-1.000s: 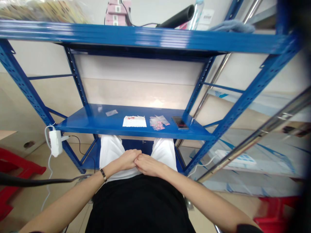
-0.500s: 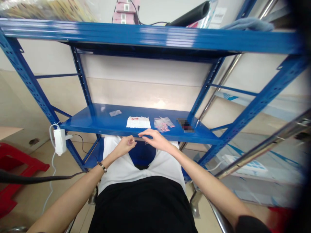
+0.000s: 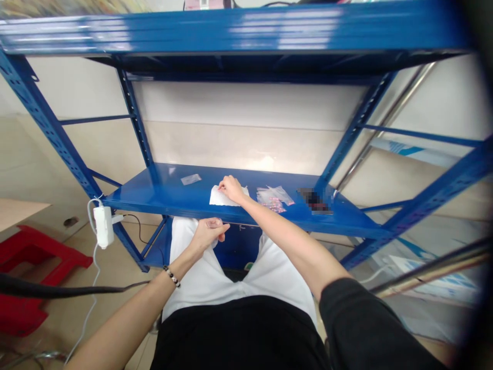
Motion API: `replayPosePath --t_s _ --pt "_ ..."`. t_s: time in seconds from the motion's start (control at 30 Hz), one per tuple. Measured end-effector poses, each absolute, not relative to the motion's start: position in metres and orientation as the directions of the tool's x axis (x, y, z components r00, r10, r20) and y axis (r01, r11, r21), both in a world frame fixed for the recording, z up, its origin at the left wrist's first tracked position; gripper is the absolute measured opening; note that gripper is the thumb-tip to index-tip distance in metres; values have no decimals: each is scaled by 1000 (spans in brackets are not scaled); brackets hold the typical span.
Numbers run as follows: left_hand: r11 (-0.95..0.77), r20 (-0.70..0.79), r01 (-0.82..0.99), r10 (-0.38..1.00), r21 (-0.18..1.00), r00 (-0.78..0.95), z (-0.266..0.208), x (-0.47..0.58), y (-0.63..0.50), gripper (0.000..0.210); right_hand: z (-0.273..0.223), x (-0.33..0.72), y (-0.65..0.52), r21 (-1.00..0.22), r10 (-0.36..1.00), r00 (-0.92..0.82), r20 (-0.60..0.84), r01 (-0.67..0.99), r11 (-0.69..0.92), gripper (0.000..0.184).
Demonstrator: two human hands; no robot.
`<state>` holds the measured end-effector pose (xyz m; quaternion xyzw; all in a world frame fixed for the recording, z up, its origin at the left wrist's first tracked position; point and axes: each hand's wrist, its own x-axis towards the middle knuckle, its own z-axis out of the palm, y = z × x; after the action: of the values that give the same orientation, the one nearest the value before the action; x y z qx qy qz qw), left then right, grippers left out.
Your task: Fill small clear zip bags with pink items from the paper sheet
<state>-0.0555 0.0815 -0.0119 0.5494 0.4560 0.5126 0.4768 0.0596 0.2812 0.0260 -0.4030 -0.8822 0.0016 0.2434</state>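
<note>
My left hand (image 3: 208,234) is closed just in front of the shelf edge, above my lap. In its fingers is a small see-through thing (image 3: 214,223) that looks like a clear plastic bag. My right hand (image 3: 231,189) reaches over a white sheet of paper (image 3: 219,199) on the blue shelf. Its fingertips are pinched together at the paper's far left part and cover the small red pieces there; what they hold, if anything, is too small to make out. Right of the paper lie several clear bags (image 3: 274,200) with small red-pink pieces inside.
A flat clear bag (image 3: 191,179) lies on the blue shelf (image 3: 169,198) to the left. A blurred-out dark object (image 3: 316,200) lies at the right. The upper shelf beam (image 3: 215,31) crosses overhead. A white power strip (image 3: 103,226) hangs at the left post, near a red stool (image 3: 42,252).
My right hand has moved forward from the shelf edge onto the white paper, its fingers now together. My left hand stays low with the clear thing. The view has tilted downward.
</note>
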Motion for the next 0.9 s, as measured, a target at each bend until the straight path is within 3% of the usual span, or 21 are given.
replayPosePath --t_s 0.27,0.53,0.77,0.9 --pt "-40 48 -141 997 989 56 -22 -55 96 36 18 51 297 -156 728 -566 386 738 657 9" --pt "-101 104 -50 993 994 54 -21 -65 97 35 36 42 282 -169 728 -555 402 737 655 10" --pt "-82 84 -81 996 993 26 -23 -69 99 29 61 56 202 -373 511 -708 488 360 855 4" --pt "-77 93 -267 995 960 44 -25 -67 96 26 61 71 167 -383 358 -818 450 185 905 7"
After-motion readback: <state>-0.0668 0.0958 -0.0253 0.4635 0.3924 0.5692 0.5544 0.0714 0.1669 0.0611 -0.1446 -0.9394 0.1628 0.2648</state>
